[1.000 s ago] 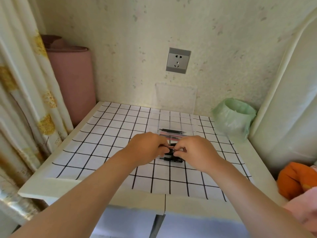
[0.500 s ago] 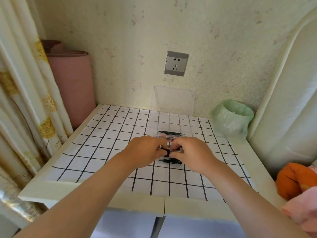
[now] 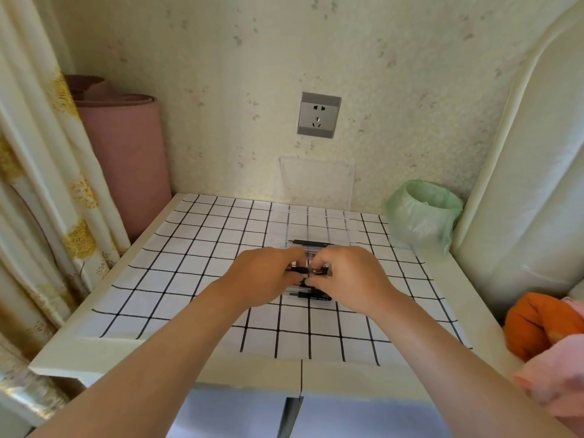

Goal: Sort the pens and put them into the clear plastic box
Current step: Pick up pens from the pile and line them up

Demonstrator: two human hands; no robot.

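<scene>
Both hands, left hand point(image 3: 264, 276) and right hand point(image 3: 350, 278), pinch one black pen point(image 3: 308, 272)

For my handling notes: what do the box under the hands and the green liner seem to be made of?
The box looks like clear, glossy rigid plastic: grid lines show through its walls. The green liner looks like thin, soft plastic film, probably: it is wrinkled and slightly see-through.

L hand point(image 3: 265, 276) & R hand point(image 3: 352, 279) together, both pinching black pen point(image 3: 306, 271), arms fwd
</scene>
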